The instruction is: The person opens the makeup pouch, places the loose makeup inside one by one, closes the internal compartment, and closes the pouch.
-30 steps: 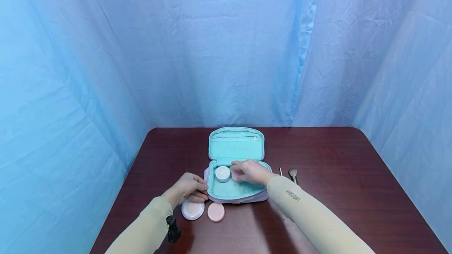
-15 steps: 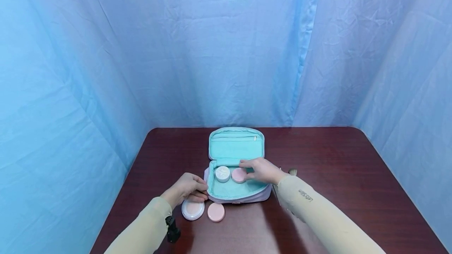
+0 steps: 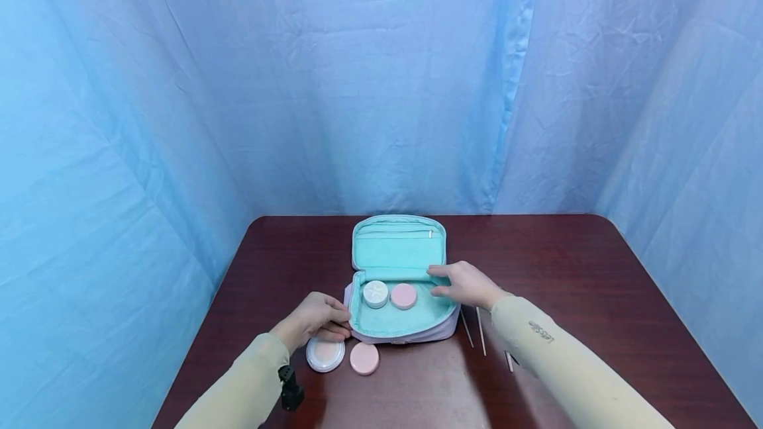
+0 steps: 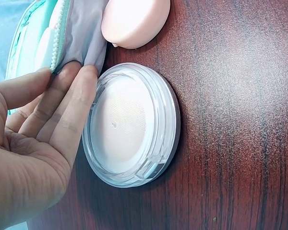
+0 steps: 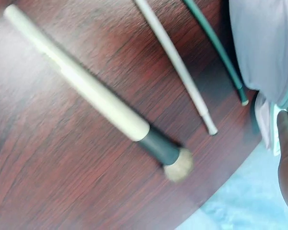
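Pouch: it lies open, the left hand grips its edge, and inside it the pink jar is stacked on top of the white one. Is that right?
Not quite: the pink jar isn't on top of the white jar; the head view shows them side by side. The pouch does lie open, with the left hand gripping its edge.

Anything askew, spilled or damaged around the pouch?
Nothing stands out. The open makeup pouch holds a white jar and pink jar, both level; the clear-lidded compact lies flat on the table; no spill or damage shows.
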`<state>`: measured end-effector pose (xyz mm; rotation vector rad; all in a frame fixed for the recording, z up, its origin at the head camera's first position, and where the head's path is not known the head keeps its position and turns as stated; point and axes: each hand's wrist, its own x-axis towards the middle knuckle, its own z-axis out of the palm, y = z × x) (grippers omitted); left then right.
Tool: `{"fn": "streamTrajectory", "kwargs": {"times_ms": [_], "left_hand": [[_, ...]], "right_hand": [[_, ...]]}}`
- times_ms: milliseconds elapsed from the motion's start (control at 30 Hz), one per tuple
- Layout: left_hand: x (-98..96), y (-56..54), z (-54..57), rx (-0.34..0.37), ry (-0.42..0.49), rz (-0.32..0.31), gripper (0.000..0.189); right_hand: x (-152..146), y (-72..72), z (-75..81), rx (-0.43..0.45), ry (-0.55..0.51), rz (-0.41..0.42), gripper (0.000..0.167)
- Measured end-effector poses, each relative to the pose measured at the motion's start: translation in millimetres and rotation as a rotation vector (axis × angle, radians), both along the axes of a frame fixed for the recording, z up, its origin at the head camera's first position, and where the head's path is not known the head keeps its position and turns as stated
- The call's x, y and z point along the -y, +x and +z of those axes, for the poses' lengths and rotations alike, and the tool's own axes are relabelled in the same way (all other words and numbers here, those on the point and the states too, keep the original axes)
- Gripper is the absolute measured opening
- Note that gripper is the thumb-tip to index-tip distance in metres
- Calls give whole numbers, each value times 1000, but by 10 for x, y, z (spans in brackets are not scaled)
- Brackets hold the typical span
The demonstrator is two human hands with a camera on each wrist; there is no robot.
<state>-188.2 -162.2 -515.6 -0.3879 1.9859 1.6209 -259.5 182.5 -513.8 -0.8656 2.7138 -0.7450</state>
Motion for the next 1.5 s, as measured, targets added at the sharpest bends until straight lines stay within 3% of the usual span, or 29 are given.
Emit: {"fn": "streamTrajectory", "kwargs": {"times_ms": [300, 600, 733, 1000, 1267, 1500], "left_hand": [[25, 15, 12, -9, 15, -17, 25], [202, 80, 43, -47, 56, -24, 33], [291, 111, 48, -61, 77, -12, 37], [451, 175, 67, -103, 98, 15, 40], [555, 225, 55, -150, 67, 49, 39], [587, 278, 0, -173, -10, -10, 35]], "right_hand": [[-273, -2, -57, 64, -79, -76, 45], [-446, 20, -102, 172, -164, -194, 48], [-478, 34, -82, 268, -225, -275, 49], [-530, 57, -87, 598, -487, -401, 53], [-549, 75, -117, 705, -555, -452, 53], [-556, 68, -169, 764, -569, -443, 41]]}}
